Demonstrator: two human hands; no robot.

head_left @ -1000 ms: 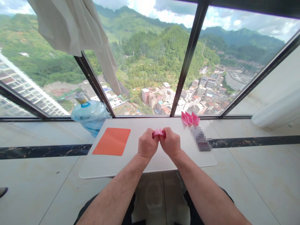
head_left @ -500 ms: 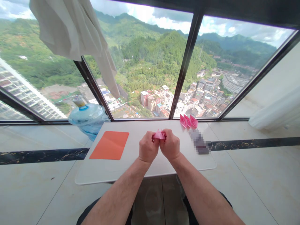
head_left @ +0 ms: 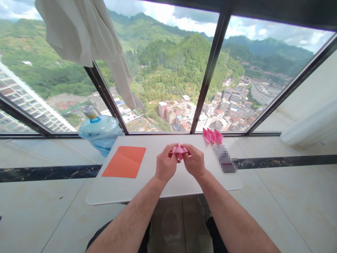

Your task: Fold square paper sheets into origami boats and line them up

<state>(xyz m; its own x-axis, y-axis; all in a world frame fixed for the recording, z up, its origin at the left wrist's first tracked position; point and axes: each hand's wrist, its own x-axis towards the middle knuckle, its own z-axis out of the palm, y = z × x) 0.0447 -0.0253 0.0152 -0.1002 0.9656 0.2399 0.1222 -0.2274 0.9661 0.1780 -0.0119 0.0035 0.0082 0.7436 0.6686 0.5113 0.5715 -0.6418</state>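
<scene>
Between my two hands, above the middle of the white table (head_left: pixel 155 191), is a small folded pink paper piece (head_left: pixel 180 150). My left hand (head_left: pixel 166 162) pinches its left side, and my right hand (head_left: pixel 194 160) grips the right side. The fingertips partly cover the paper at both ends. Several folded pink paper shapes (head_left: pixel 212 135) stand in a row at the table's far right edge. To the left of my hands lies a flat orange paper sheet (head_left: pixel 124 162).
A blurred-out dark object (head_left: pixel 226 160) lies on the table's right side. Beyond the far left corner stands a big blue water bottle (head_left: pixel 101 133). A grey cloth (head_left: pixel 84 35) hangs before the window, and a white curtain (head_left: pixel 313 123) is at the right.
My hands have drawn slightly apart at the thumbs and turned the pink paper, so more of it shows, with a lower point now visible. Both hands still hold it.
</scene>
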